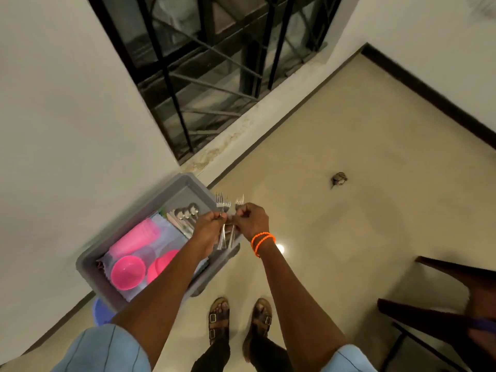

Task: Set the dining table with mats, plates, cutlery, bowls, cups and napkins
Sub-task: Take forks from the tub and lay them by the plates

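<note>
Steel forks (pixel 224 208) pinched by left hand (pixel 208 229), right hand (pixel 251 220).

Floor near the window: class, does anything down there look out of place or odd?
Yes. A small dark crumpled object lies alone on the pale floor, away from the grey tub; it is too small to identify. Brownish stains also mark the wall base below the window.

Steel forks (pixel 225 210) held upright, tines up, above a grey tub's (pixel 171 187) right edge. Inside: spoons (pixel 185 212) far end, pink cups (pixel 134 238) lying sideways, pink bowls (pixel 128 272) near end.
</note>
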